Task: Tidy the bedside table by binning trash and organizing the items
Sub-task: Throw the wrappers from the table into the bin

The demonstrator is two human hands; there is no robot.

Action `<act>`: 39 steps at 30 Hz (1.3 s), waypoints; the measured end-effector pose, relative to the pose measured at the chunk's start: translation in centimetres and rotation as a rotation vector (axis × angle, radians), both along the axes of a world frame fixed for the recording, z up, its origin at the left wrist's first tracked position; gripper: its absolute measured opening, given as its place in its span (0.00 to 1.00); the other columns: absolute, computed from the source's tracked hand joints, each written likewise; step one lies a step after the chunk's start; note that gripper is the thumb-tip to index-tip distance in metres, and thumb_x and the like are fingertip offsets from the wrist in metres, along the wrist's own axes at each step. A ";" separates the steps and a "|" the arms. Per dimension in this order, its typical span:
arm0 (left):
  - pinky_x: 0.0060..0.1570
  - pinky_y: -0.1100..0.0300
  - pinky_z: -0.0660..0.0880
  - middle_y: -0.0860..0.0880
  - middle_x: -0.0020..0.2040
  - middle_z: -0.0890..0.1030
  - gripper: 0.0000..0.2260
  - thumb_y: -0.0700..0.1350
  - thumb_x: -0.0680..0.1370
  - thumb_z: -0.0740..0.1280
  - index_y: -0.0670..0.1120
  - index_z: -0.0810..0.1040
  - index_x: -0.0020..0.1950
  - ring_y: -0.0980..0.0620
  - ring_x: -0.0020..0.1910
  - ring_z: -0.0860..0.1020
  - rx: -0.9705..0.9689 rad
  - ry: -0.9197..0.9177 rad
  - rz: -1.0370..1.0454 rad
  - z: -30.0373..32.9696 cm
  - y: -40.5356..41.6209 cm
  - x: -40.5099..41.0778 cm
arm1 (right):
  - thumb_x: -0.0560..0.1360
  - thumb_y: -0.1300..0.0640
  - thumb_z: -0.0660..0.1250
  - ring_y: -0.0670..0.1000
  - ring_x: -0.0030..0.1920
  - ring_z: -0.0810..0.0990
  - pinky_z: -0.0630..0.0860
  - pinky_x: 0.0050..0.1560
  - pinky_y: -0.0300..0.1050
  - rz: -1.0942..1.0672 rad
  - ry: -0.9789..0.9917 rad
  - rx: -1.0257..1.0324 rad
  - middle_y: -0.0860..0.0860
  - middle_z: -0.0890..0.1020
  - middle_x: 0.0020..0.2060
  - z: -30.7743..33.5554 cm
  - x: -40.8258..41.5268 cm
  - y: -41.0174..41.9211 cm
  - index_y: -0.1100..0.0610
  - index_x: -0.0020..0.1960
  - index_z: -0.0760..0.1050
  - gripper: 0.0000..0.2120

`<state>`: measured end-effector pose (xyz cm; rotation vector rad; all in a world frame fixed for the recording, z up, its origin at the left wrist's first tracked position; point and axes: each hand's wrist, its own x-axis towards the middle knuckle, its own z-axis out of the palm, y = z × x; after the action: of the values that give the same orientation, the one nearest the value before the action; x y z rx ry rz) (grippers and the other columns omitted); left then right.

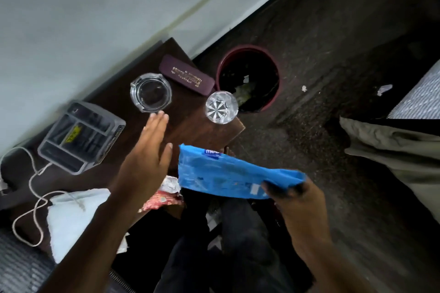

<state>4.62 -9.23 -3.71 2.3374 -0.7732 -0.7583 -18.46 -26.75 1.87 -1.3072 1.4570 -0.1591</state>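
My right hand grips one end of a blue plastic wrapper, held in the air past the front edge of the dark wooden bedside table. Flat and with fingers apart, my left hand hovers over the table just below a glass ashtray. A cut-glass tumbler stands at the table's right corner. Beside it on the floor is a dark red bin with some trash inside. A red and silver wrapper lies under my left wrist.
A maroon case lies at the table's back. A grey organizer stands at the left, with a white cable and a white cloth near it. Paper scraps lie on the dark floor. Olive fabric is at right.
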 end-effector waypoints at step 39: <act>0.74 0.54 0.61 0.66 0.81 0.58 0.30 0.55 0.78 0.59 0.64 0.57 0.80 0.66 0.79 0.56 0.244 0.051 0.190 -4.4 -1.0 1.3 | 0.78 0.66 0.66 0.64 0.52 0.85 0.84 0.54 0.57 0.043 0.442 0.053 0.65 0.85 0.51 -30.2 16.4 -20.0 0.68 0.54 0.81 0.09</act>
<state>5.91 -10.18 -8.12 2.5517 -0.4485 -0.8642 -2.02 -46.74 -28.33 -1.3850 1.7857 0.2091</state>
